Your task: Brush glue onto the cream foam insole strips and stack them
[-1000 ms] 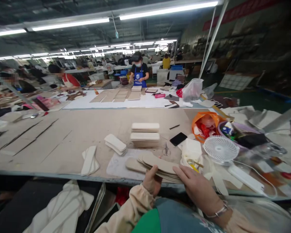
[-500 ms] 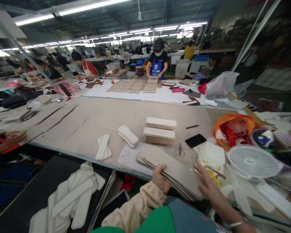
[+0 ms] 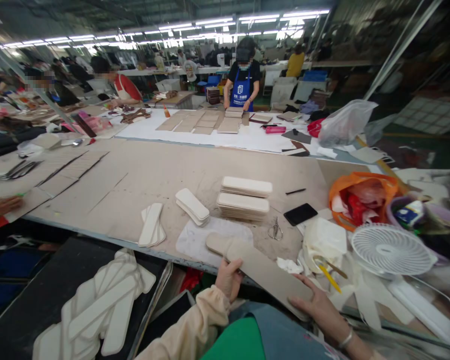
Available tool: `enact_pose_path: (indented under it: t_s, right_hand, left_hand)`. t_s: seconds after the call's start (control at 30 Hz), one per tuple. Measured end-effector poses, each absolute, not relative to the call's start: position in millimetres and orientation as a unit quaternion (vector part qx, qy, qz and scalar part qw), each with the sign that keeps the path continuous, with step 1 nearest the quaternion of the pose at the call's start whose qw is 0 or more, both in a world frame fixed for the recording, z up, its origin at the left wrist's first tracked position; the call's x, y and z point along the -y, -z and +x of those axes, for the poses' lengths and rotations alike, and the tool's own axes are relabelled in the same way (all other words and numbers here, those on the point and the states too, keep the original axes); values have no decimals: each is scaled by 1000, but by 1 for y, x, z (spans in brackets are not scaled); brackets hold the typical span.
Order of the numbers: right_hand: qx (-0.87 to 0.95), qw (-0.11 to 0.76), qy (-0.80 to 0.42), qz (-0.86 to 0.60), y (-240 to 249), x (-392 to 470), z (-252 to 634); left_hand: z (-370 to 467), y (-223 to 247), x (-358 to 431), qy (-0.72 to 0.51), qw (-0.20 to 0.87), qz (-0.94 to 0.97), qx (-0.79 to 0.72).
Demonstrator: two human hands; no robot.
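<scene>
Between my hands, tilted over the table's front edge, is a stack of long beige rounded strips (image 3: 266, 275). My left hand (image 3: 229, 279) grips its near side toward the left end, thumb on top. At the right end my right hand (image 3: 313, 297) holds the stack, with the thumb over its face and the fingers along the far edge. The stack's left end lies over a white cloth-like sheet (image 3: 191, 240). Just beyond stand two neat piles of white strips (image 3: 243, 204). Smaller groups of white strips (image 3: 192, 206) and fanned strips (image 3: 152, 225) lie to the left.
Scissors (image 3: 275, 230), a black phone (image 3: 300, 214) and a pen (image 3: 295, 191) lie to the right. Beyond are a white fan (image 3: 392, 247) and an orange bag (image 3: 360, 200). Loose strips (image 3: 101, 305) cover a black surface at lower left. A co-worker (image 3: 242, 80) stands across the table.
My right hand, open and apart from the stack before, has closed on its right end. The strips now sit more evenly together. My view has shifted slightly.
</scene>
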State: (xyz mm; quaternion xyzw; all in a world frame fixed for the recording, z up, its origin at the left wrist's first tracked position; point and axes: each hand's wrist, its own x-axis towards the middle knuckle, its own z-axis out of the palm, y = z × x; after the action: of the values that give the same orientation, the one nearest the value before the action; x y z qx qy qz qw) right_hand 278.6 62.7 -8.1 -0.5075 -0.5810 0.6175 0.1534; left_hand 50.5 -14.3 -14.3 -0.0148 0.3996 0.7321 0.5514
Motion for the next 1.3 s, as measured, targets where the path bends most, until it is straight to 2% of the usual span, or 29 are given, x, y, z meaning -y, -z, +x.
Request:
enact_pose_path:
  t_s: [0.2,0.37,0.5,0.63,0.8,0.9,1.07,1.17,1.3]
  right_hand:
    - [664,110,-579,-461,32,-69,238]
    - [665,126,-547,-492,56,-94,195]
    - [677,125,-537,-488,78,-108,170]
    - [721,86,-475,-497,96,-112,159]
    - [808,52,-334,-483,100,-113,161]
    - [848,21,-281,-448,93,-110,160]
    - [896,-91,-243,-361,89,-104,149]
    - [900,-128,-229,-348,90,-106,141]
    - [905,-135,-223,-336,87,-110,137]
  left_hand:
    - [7,60,47,-679,461,-26,-571]
    - [-38,78,31,-539,334,188,-750]
    - [-73,88,10,-453,288,266,-801]
    - [-92,97,-2,-370,256,315,-835]
    - [-103,100,-3,-298,228,365,-852]
    - [-109,89,-3,-215,202,463,-836]
    - [-109,63,-22,-6,181,673,-717]
    - [-106,57,-40,54,199,714,-669]
    - [-100,54,-53,92,202,709,-669]
